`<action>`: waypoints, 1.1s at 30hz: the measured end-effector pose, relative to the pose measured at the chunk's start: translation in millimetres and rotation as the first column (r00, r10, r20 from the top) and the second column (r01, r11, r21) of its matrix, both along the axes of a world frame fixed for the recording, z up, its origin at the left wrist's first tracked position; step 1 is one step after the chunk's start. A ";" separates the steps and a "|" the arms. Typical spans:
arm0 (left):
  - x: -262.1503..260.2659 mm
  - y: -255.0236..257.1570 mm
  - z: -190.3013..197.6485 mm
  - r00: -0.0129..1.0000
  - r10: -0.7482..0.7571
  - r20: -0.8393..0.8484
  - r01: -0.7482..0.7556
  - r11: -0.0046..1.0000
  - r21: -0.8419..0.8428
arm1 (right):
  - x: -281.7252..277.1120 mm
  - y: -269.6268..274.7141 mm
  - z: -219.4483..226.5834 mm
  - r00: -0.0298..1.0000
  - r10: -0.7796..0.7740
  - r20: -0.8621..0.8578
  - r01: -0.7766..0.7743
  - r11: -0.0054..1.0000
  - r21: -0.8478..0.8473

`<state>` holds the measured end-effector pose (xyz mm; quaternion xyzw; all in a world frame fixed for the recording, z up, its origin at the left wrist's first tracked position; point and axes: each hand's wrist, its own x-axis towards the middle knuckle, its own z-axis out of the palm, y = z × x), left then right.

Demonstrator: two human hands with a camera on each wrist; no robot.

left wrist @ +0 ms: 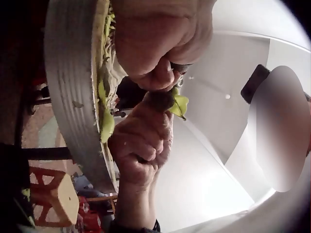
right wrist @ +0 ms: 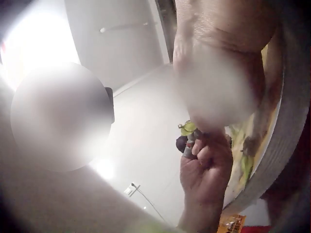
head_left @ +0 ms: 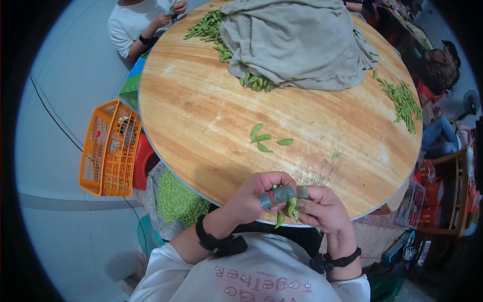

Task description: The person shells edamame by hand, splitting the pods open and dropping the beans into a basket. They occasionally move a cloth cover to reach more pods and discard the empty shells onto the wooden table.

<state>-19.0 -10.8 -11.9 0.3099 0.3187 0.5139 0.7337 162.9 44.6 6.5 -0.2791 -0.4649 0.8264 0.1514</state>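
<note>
At the near rim of the round table (head_left: 201, 126), the left hand (head_left: 256, 196) and right hand (head_left: 322, 209) both pinch an edamame pod (head_left: 291, 207), mid-shelling; next, splitting it likely needs thumb pressure.

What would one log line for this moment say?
left hand: pinches pod | right hand: pinches same pod | place: near edge of round table | nearby: loose pods, grey cloth
</note>
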 end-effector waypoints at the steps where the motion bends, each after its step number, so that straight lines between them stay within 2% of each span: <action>1: -0.9 -1.0 0.9 0.997 -0.024 0.071 0.025 1.000 -0.012 | 0.3 0.0 1.4 0.999 0.001 -0.039 -0.006 0.989 -0.145; 2: -1.8 -1.9 0.5 0.997 -0.025 0.072 0.026 1.000 -0.012 | 0.2 -0.6 2.6 0.997 -0.004 -0.077 -0.019 0.958 -0.287; 3: -2.8 -3.0 0.1 0.997 -0.025 0.072 0.026 1.000 -0.003 | -1.1 -2.2 4.2 0.997 -0.004 -0.075 -0.018 0.958 -0.286; 5: -3.9 -3.3 -0.3 0.997 -0.022 0.074 0.022 1.000 0.009 | -7.7 -6.6 7.3 0.996 -0.089 -0.016 0.081 0.962 -0.263; 6: -3.1 -2.3 -1.0 0.999 0.052 -0.017 -0.051 0.995 0.080 | -12.6 -10.0 4.7 0.996 -0.084 -0.013 0.078 0.962 -0.261; 7: -3.8 -2.3 -2.0 0.986 0.133 -0.103 -0.116 0.981 0.157 | -18.3 -14.3 -0.6 0.983 -0.153 0.103 0.137 0.979 0.148; 8: -7.3 -3.7 -4.3 0.985 0.139 -0.100 -0.122 0.980 0.159 | -23.1 -17.1 -3.3 0.950 -0.258 0.177 0.127 0.835 0.536; 9: -12.2 -5.5 -7.6 0.945 0.142 -0.294 -0.092 0.980 0.178 | -26.9 -18.0 -0.7 0.951 -0.253 0.179 0.120 0.834 0.539; 10: -17.3 -7.5 -9.3 0.867 0.143 -0.477 -0.058 0.980 0.189 | -30.7 -18.3 3.7 0.951 -0.221 0.217 0.106 0.891 0.442; 11: -22.5 -9.2 -9.2 0.869 0.146 -0.473 -0.061 0.980 0.192 | -34.2 -17.6 6.6 0.949 -0.187 0.252 0.094 0.936 0.340; 12: -27.3 -11.3 -9.8 0.855 0.186 -0.484 -0.085 0.971 0.224 | -37.2 -15.1 7.1 0.948 -0.186 0.258 0.090 0.935 0.342; 14: -34.1 -18.2 -12.1 0.843 0.232 -0.486 -0.119 0.960 0.252 | -43.5 -7.4 4.6 0.966 -0.037 0.256 -0.034 0.963 0.267; 16: -40.4 -22.7 -13.3 0.872 0.365 -0.326 -0.322 0.930 0.179 | -55.1 2.4 0.3 0.969 -0.007 0.248 -0.066 0.956 0.287; 17: -43.9 -23.8 -11.8 0.873 0.366 -0.321 -0.324 0.929 0.179 | -64.8 7.8 1.3 0.901 -0.249 0.356 -0.071 0.724 0.686; 18: -47.6 -24.6 -8.4 0.882 0.305 -0.361 -0.285 0.952 0.108 | -75.4 11.6 4.5 0.802 -0.500 0.328 -0.166 0.341 0.925; 19: -49.9 -25.0 -6.0 0.886 0.240 -0.397 -0.246 0.969 0.037 | -85.2 13.4 10.5 0.752 -0.556 0.355 -0.238 0.273 0.932; 20: -49.5 -25.0 -5.3 0.887 0.241 -0.394 -0.246 0.968 0.039 | -89.2 11.2 10.0 0.751 -0.557 0.355 -0.241 0.270 0.932; 22: -46.1 -23.3 -4.6 0.783 0.247 -0.571 -0.047 0.938 0.342 | -93.9 8.9 4.0 0.714 -0.549 0.435 -0.464 0.095 0.881; 23: -44.8 -22.4 -4.8 0.786 0.251 -0.565 -0.051 0.937 0.345 | -90.6 10.3 -5.7 0.715 -0.559 0.420 -0.471 0.058 0.880; 25: -43.3 -21.2 -5.1 0.739 0.379 -0.557 -0.234 0.920 0.315 | -86.5 10.7 -12.5 0.705 -0.577 0.412 -0.445 0.092 0.891; 26: -43.8 -20.5 -2.9 0.740 0.379 -0.555 -0.234 0.919 0.316 | -84.0 10.8 -13.5 0.694 -0.598 0.400 -0.410 0.128 0.903; 27: -44.4 -19.4 1.0 0.651 0.424 -0.629 -0.242 0.902 0.357 | -79.3 10.9 -13.6 0.694 -0.599 0.400 -0.411 0.127 0.903; 28: -44.4 -18.9 2.9 0.552 0.465 -0.692 -0.245 0.884 0.399 | -73.4 10.9 -13.9 0.744 -0.519 0.420 -0.288 0.318 0.904; 29: -42.4 -18.4 2.2 0.552 0.465 -0.692 -0.245 0.884 0.398 | -69.3 9.7 -14.6 0.797 -0.437 0.416 -0.167 0.503 0.848; 30: -38.7 -18.4 0.5 0.444 0.537 -0.717 -0.161 0.835 0.526 | -67.2 6.2 -12.7 0.799 -0.434 0.417 -0.167 0.506 0.846; 31: -35.7 -18.6 -0.6 0.335 0.612 -0.716 -0.057 0.772 0.633 | -64.5 2.2 -6.5 0.858 -0.354 0.372 -0.001 0.722 0.692; 32: -33.7 -18.8 -0.7 0.334 0.612 -0.717 -0.056 0.773 0.632 | -62.2 -1.1 1.3 0.908 -0.296 0.296 0.136 0.878 0.460; 33: -31.4 -18.7 -0.8 0.357 0.611 -0.706 -0.059 0.769 0.636 | -61.1 -4.6 9.2 0.922 -0.264 0.285 0.143 0.913 0.382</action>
